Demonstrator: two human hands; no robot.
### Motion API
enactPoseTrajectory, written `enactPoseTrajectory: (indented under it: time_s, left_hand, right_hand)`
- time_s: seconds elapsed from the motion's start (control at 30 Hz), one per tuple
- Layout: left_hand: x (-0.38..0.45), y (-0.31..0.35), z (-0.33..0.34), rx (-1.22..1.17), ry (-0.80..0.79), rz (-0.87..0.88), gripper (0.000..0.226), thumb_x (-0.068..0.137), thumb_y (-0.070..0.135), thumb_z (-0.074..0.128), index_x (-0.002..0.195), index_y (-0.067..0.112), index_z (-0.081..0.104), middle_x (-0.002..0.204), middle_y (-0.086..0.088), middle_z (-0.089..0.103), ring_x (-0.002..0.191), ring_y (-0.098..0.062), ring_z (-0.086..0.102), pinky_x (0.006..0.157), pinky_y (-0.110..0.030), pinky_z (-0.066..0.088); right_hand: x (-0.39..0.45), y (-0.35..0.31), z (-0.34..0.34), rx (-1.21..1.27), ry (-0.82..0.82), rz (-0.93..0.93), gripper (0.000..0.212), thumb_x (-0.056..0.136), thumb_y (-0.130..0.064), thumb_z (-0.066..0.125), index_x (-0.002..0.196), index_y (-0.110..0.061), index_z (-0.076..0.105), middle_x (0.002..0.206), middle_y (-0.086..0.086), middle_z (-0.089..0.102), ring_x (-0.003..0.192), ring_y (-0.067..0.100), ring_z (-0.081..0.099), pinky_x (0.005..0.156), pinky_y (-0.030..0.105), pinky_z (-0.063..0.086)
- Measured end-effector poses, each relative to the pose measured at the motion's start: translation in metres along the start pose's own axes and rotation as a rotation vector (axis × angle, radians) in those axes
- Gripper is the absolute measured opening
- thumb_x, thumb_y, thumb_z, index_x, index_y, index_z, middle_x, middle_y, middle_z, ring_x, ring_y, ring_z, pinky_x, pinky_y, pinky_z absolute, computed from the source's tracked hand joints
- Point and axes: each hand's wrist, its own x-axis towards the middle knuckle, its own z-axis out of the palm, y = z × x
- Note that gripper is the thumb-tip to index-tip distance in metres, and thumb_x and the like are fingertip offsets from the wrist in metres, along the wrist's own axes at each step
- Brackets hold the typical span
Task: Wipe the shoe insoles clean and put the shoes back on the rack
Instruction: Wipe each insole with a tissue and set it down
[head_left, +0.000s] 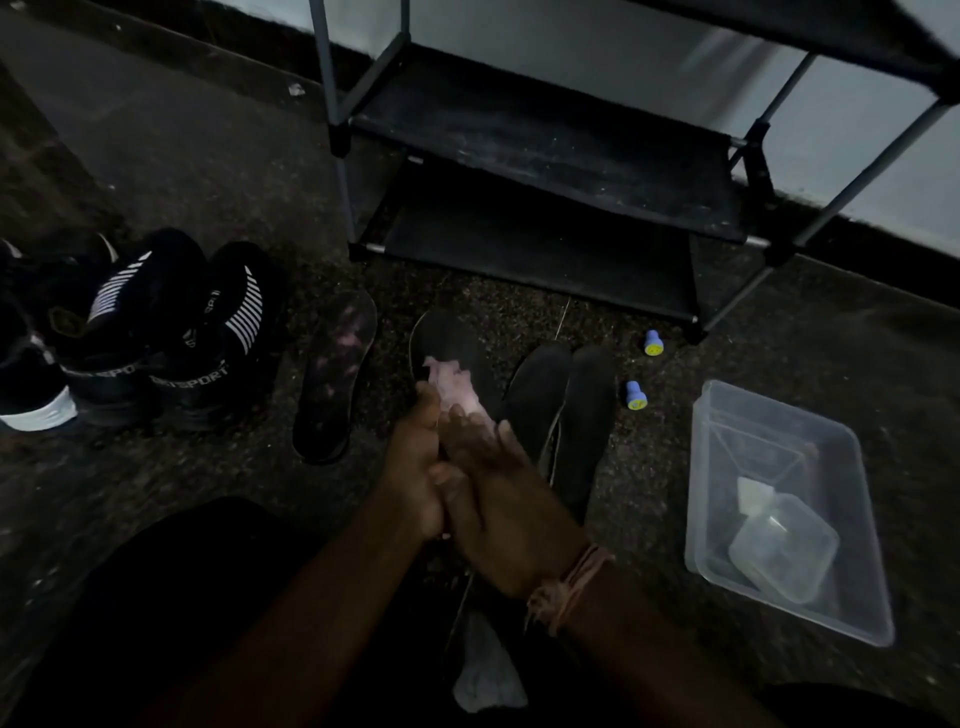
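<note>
1. The person sits on a dark speckled floor (649, 467) with both hands together at the centre of the view. The left hand (410, 478) grips the near end of a dark foam insole (452, 343), which runs out toward 12 o'clock.
2. The right hand (498, 493) lies over that insole, fingers extended, pressing a pale pink crumpled cloth (449, 384) onto its top face; how the thumb lies cannot be told in this dim light.
3. To do this wipe well, the left hand should probably keep the insole steady while the right draws the cloth in long strokes from heel to toe, covering the edges too.
4. A worn insole with pinkish blotches (337, 374) lies at 10 o'clock, and two more dark insoles (566, 410) lie side by side at 2 o'clock, just beside the hands.
5. The black sport shoes with white stripes (171, 332) stand at 9 o'clock, well apart from the black metal-framed shoe rack (545, 140) at 12 o'clock, whose visible shelves hold no shoes.
6. A clear plastic tub (779, 519) at 3 o'clock holds a smaller clear container; two small blue caps (636, 395) lie between it and the insoles.
</note>
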Motion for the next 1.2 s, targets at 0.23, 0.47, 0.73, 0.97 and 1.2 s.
enactPoseTrajectory:
  time_s: [0.23,0.47,0.73,0.97,1.2]
  left_hand:
    - [-0.015,-0.006,0.016,0.118,-0.065,-0.031,0.061,0.106,0.049,0.030,0.144,0.007,0.050,0.137,-0.013,0.062,0.122,-0.021,0.062,0.107,-0.033,0.048]
    - [-0.013,0.015,0.026,0.128,0.072,0.151,0.058,0.107,0.047,0.031,0.149,0.010,0.044,0.146,-0.008,0.054,0.129,-0.026,0.059,0.089,-0.026,0.051]
    - [-0.008,0.014,0.017,0.224,-0.027,0.088,0.052,0.105,0.047,0.038,0.126,0.005,0.061,0.121,-0.016,0.072,0.097,-0.016,0.071,0.080,-0.029,0.059]
    - [-0.018,0.002,0.020,0.238,-0.210,0.014,0.048,0.107,0.044,0.034,0.124,0.012,0.065,0.115,-0.006,0.075,0.105,-0.013,0.072,0.084,-0.023,0.057]
    - [-0.019,-0.014,0.020,0.349,-0.276,0.096,0.030,0.101,0.011,0.042,0.117,0.009,0.067,0.110,-0.006,0.076,0.101,-0.011,0.072,0.084,-0.021,0.057]
  right_hand:
    - [0.001,0.011,-0.021,0.080,0.046,0.064,0.067,0.103,-0.050,0.023,0.160,-0.016,0.011,0.168,0.000,0.002,0.154,0.013,0.000,0.126,0.036,0.003]
    - [0.001,-0.013,-0.021,0.224,0.065,0.062,0.050,0.106,-0.041,0.035,0.152,-0.021,0.039,0.156,-0.005,0.039,0.145,0.004,0.032,0.122,0.024,0.021]
    - [0.001,-0.005,-0.019,-0.017,0.068,-0.009,0.058,0.104,-0.046,0.017,0.152,-0.020,0.038,0.160,0.001,0.033,0.151,0.011,0.015,0.125,0.029,0.000]
    - [0.001,-0.001,-0.024,0.036,0.112,0.044,0.067,0.102,-0.048,0.014,0.159,-0.014,0.014,0.167,-0.001,0.007,0.154,0.012,0.000,0.126,0.037,0.002]
    - [0.009,0.022,-0.040,0.171,0.265,0.241,0.071,0.097,-0.051,0.011,0.156,-0.016,0.029,0.164,-0.002,0.024,0.152,0.007,0.012,0.126,0.039,0.007]
